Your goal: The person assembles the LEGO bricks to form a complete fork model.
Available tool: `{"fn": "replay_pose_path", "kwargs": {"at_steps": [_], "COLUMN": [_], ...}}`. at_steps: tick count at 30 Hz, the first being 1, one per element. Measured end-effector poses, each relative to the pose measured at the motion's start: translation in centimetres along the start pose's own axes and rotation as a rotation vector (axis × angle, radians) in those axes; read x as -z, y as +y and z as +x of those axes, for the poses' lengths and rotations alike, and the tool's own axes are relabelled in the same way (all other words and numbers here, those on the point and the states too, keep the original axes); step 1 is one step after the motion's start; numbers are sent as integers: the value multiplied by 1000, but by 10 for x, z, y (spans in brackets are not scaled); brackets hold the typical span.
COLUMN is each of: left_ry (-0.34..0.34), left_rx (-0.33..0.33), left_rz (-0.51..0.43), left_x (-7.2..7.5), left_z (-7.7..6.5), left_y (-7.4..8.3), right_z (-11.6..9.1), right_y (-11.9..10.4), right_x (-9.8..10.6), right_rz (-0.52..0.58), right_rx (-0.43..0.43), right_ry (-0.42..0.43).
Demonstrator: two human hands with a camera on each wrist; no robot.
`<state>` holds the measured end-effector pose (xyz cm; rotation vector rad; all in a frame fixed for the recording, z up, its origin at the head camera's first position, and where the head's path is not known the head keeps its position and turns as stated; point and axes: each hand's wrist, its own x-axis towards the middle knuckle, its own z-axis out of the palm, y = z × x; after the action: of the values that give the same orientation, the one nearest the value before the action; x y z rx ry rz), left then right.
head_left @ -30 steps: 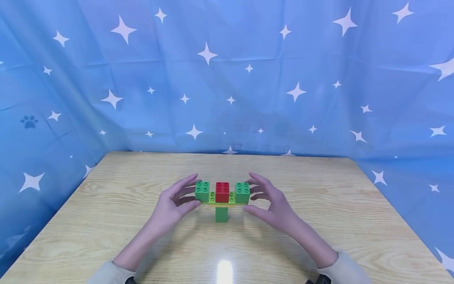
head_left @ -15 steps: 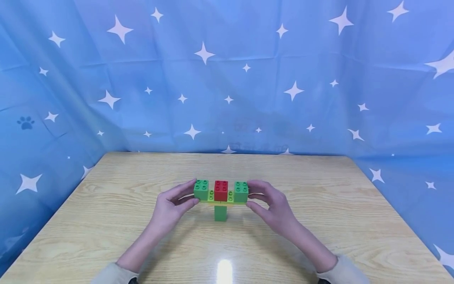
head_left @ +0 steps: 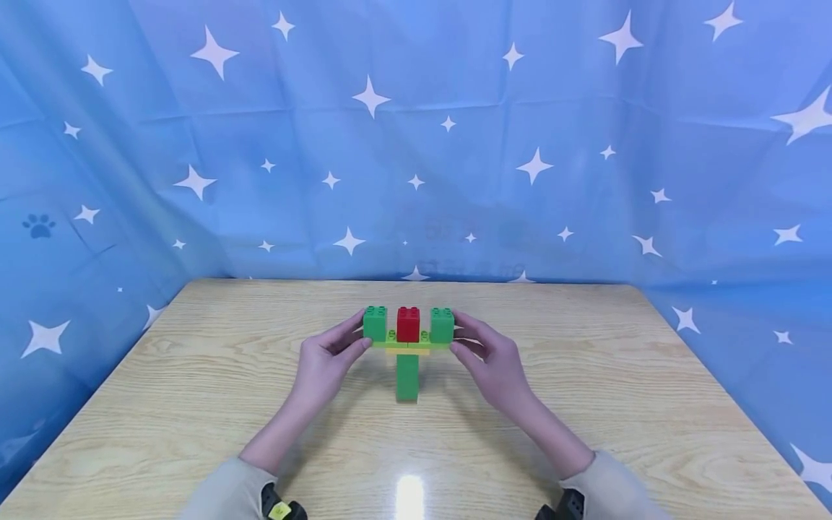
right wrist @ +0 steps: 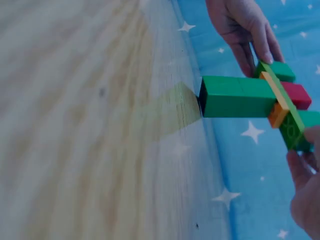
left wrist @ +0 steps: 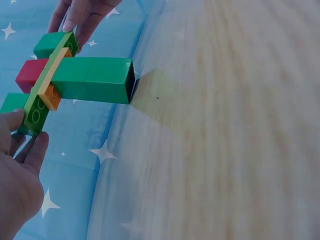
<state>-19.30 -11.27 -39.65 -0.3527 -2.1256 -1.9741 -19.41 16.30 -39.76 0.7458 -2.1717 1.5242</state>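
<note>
A T-shaped assembly of toy building bricks stands between my hands. Its green column (head_left: 407,377) carries an orange-yellow plate (left wrist: 50,96) under a lime-green row (right wrist: 291,131). On that row sit a left green brick (head_left: 375,325), a red brick (head_left: 408,326) in the middle and a right green brick (head_left: 442,326). My left hand (head_left: 323,366) pinches the left end, thumb in front and fingers behind; my right hand (head_left: 499,365) pinches the right end likewise. In the wrist views the column's dark underside faces the table; whether it touches cannot be told.
The wooden table (head_left: 195,404) spreads around the assembly, with a bright light reflection (head_left: 410,495) near the front. Behind hangs a blue curtain (head_left: 292,144) with white stars. Dark wrist straps show at both sleeves (head_left: 227,491).
Both hands have closed in on the ends of the brick assembly. Its top has since moved up and away in the head view, and more of the green column shows.
</note>
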Motion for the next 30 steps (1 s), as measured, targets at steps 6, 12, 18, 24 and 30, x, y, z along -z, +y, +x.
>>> {"fn": "replay_pose_path", "kwargs": {"at_steps": [6, 12, 18, 24, 30], "left_ry": [24, 51, 78, 97, 93], "left_rx": [0, 22, 28, 60, 155], "left_rz": [33, 37, 62, 168, 181], "left_x": [-5, -12, -20, -27, -31], "left_z": [12, 23, 33, 41, 52], "left_y": [-7, -12, -22, -27, -34], "right_z": [8, 15, 25, 32, 40], "right_y": [3, 11, 20, 27, 35], "right_x": [-6, -9, -13, -16, -21], "right_rz": [-12, -33, -46, -103, -88], "right_rx": [-149, -238, -284, -362, -466], "right_ry": [52, 70, 76, 93, 102]}}
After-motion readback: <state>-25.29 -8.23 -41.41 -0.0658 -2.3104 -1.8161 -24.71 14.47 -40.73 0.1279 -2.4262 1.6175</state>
